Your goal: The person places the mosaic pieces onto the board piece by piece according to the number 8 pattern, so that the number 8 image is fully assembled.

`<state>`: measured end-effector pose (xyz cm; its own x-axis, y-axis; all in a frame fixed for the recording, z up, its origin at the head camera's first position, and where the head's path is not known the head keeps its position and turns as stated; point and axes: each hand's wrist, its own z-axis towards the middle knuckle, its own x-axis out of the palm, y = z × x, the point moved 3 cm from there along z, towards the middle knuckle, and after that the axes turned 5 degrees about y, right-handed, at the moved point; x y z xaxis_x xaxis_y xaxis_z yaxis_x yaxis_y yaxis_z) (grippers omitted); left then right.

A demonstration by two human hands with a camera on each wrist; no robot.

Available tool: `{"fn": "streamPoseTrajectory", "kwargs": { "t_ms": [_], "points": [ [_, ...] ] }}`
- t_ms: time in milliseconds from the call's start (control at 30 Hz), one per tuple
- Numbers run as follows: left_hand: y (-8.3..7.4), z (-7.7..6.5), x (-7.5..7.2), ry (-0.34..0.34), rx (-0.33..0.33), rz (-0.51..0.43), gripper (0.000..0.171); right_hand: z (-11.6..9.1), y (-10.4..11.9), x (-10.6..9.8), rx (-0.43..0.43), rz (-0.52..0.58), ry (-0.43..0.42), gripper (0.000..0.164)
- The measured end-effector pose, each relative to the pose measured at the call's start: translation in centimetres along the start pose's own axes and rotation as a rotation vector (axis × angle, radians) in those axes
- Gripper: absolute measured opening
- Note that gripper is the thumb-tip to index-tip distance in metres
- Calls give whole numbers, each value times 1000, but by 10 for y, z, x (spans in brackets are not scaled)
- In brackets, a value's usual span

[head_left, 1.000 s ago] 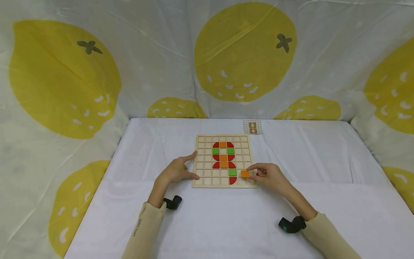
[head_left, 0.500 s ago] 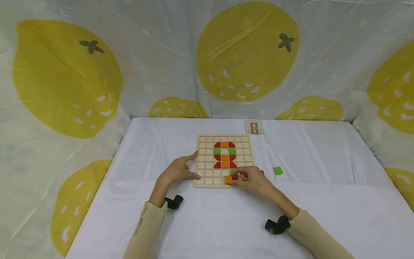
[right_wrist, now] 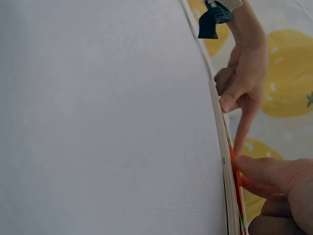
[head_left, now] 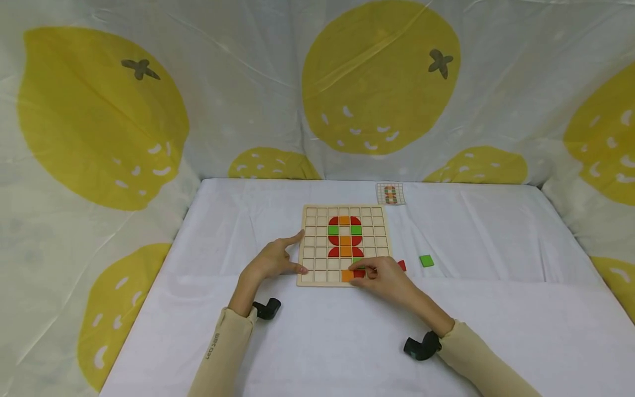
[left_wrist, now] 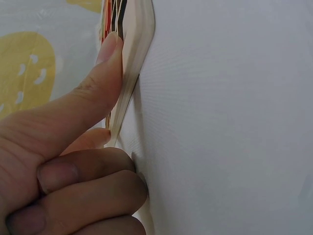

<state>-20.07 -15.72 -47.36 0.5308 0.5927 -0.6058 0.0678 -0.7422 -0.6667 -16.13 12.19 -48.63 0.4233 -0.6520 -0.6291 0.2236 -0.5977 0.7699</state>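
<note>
A wooden grid board (head_left: pixel 317 215) lies on the white-covered table, its middle columns filled with red, orange and green tiles. My left hand (head_left: pixel 270 259) touches the board's left edge with thumb and index finger spread apart; in the left wrist view its other fingers are curled beside the edge. In the bottom row, my right hand (head_left: pixel 384 278) has thumb and index finger pinching the right side of an orange square tile (head_left: pixel 346 276). Just right of it a curved red tile (head_left: pixel 359 273) shows partly, and a green square tile (head_left: pixel 356 261) above is partly covered by my fingers.
Right of the board lie a loose red tile (head_left: pixel 402 266), partly behind my right hand, and a green square tile (head_left: pixel 426 261). A small pattern card (head_left: pixel 390 193) lies past the board's far right corner. A lemon-print cloth (head_left: pixel 268 82) hangs behind the table.
My right hand has carried the orange tile leftward from over the board's right side and lowered it into the bottom row. The loose green tile has come into sight. My left hand stays put.
</note>
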Motion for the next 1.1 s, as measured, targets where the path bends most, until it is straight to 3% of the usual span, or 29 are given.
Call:
{"fn": "streamPoseTrajectory", "kwargs": {
  "t_ms": [633,833,1100],
  "points": [
    [-3,1,-1,6,-15,8,106,0,-1,-2,-6,29,-11,25],
    [-3,2,0,6,-14,3,105,-10,-12,-25,17,15,-73,23],
    [-1,1,0,7,-19,9,106,-35,-42,-65,65,-59,-190,22]
  ]
}}
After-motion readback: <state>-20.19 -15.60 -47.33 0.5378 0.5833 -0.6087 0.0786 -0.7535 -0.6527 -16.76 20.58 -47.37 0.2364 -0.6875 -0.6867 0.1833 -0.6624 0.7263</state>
